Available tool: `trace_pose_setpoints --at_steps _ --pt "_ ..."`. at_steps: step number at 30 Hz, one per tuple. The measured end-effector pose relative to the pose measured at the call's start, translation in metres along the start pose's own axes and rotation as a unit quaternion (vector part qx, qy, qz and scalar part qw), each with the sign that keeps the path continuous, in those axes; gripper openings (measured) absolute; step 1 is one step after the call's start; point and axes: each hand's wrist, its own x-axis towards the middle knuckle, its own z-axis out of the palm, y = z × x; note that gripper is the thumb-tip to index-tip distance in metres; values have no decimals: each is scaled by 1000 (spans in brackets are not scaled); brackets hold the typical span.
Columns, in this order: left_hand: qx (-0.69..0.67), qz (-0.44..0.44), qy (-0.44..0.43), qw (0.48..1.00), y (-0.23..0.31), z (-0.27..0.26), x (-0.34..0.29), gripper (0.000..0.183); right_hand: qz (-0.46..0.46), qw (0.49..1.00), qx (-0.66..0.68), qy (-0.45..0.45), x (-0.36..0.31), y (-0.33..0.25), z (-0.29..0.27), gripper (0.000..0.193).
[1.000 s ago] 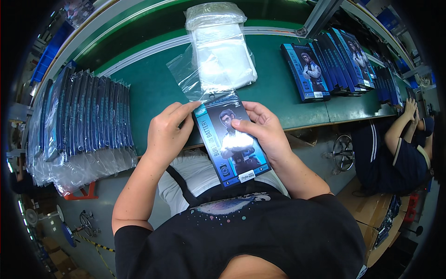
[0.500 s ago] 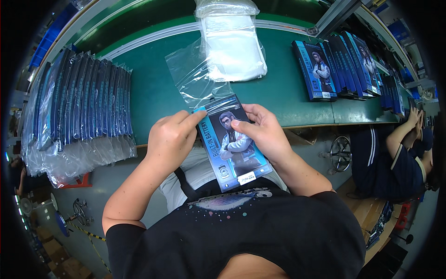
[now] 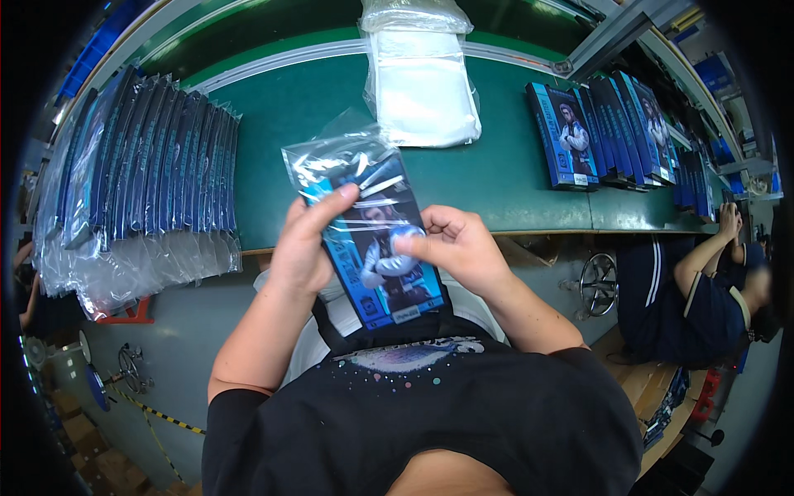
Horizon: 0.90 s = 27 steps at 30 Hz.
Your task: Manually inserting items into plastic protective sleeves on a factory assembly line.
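Note:
A flat dark-blue printed box (image 3: 389, 273) is held over my lap at the table's front edge, tilted slightly to the left. A clear plastic bag (image 3: 335, 157) covers its upper part, with the loose end standing out past the box's far edge. My left hand (image 3: 310, 240) grips the box and bag along the left side, thumb on top. My right hand (image 3: 463, 248) is closed on the right edge, its thumb on the printed front and its fingers curled beneath. On the green table (image 3: 513, 124) ahead lies a stack of clear bags (image 3: 422, 91).
Several bagged boxes (image 3: 157, 165) stand in a row at the left, their bag ends hanging over the table edge. Unbagged boxes (image 3: 571, 136) stand at the right. Beyond them a co-worker (image 3: 686, 298) sits near a round metal wheel (image 3: 598, 285). A metal frame post (image 3: 612, 37) rises at the back right.
The bag has come down over more of the box. My left hand has moved from the box's top corner to a grip along its left side, and the box has shifted slightly left.

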Motion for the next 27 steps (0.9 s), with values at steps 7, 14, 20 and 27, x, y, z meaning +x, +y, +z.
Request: trace_pose_setpoints --at_steps 7,14,20,27 --pt "35 18 -27 999 8 26 -18 35 -152 968 -199 -21 -7 -34 -7 118" --pt "118 -78 -306 942 9 42 -34 64 -594 736 -198 257 -31 -60 -10 18" --pt "44 -165 -230 958 11 41 -28 62 -470 829 -301 33 -22 -63 20 30" --pt "44 -150 -108 982 9 31 -22 58 -458 827 -288 -154 -13 -46 32 37"
